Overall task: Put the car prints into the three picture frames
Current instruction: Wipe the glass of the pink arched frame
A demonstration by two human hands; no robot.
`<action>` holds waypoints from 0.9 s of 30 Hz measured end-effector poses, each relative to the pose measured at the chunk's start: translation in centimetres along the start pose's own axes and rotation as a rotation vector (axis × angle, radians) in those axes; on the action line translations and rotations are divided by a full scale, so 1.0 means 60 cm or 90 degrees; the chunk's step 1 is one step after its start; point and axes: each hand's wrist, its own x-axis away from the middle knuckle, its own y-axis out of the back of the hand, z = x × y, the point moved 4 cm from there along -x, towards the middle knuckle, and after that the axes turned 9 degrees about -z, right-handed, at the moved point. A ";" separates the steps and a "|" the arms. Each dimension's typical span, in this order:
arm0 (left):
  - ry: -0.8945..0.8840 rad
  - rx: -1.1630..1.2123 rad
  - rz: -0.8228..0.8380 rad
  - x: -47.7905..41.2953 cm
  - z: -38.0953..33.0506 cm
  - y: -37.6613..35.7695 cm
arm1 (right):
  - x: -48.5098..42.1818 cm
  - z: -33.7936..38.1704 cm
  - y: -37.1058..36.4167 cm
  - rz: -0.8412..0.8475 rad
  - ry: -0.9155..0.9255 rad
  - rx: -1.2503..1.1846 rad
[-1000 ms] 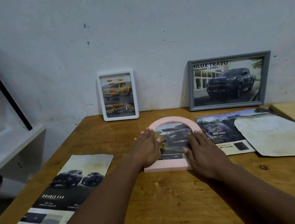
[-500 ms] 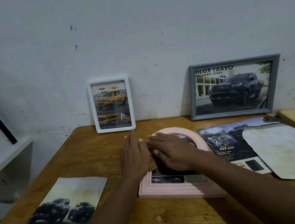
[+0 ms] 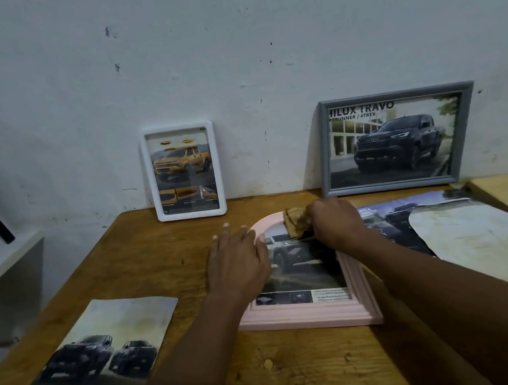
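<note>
A pink arched picture frame (image 3: 311, 314) lies flat on the wooden table (image 3: 164, 253) with a car print (image 3: 299, 269) showing in it. My left hand (image 3: 238, 262) rests flat on the frame's left side, fingers spread. My right hand (image 3: 335, 221) is closed on a crumpled brown cloth (image 3: 296, 224) at the arched top of the frame. A white frame (image 3: 184, 170) with a yellow truck print and a grey frame (image 3: 398, 139) with a dark truck print lean upright against the wall.
A loose "Double Cab" car print (image 3: 85, 366) lies at the front left of the table. Another print (image 3: 391, 217) and a blank off-white sheet (image 3: 486, 238) lie to the right. A white shelf (image 3: 2, 271) stands left of the table.
My right hand took the brown cloth and moved it up to the arched top of the pink frame. My left hand shifted onto the frame's left side. The camera came closer.
</note>
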 end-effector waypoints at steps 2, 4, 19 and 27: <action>-0.019 -0.037 0.022 -0.001 -0.001 -0.004 | 0.012 -0.015 0.020 0.003 -0.027 -0.027; -0.019 -0.051 0.035 -0.003 -0.003 -0.005 | 0.027 -0.038 0.051 -0.002 -0.068 -0.121; 0.078 -0.017 0.176 0.030 -0.008 0.044 | 0.208 -0.072 0.161 0.276 -0.023 -0.027; 0.134 0.148 0.181 0.044 -0.027 0.062 | 0.139 -0.001 0.096 0.216 -0.208 -0.233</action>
